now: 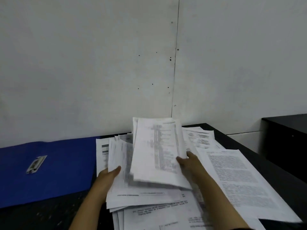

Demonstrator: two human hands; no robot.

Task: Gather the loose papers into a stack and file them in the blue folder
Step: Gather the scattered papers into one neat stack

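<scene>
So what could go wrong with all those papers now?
The right hand grips its lifted bundle only near one edge, so sheets could slip out and fan apart. The left hand holds a second bundle that looks uneven; joining the two may crumple corners. The loose sheets on the table spread towards its right edge, and a careless sweep might push some off.

1. A plain grey-white wall (pixel 83 63) fills the upper part of the view, evenly and dimly lit
2. A thin vertical seam (pixel 176 55) runs down it right of the middle, with small dark holes (pixel 170 59) scattered near it
3. A black table (pixel 41 216) stands against the wall
4. At the right a black cabinet (pixel 287 138) stands apart from the table, a low white block (pixel 244 138) between them
</scene>
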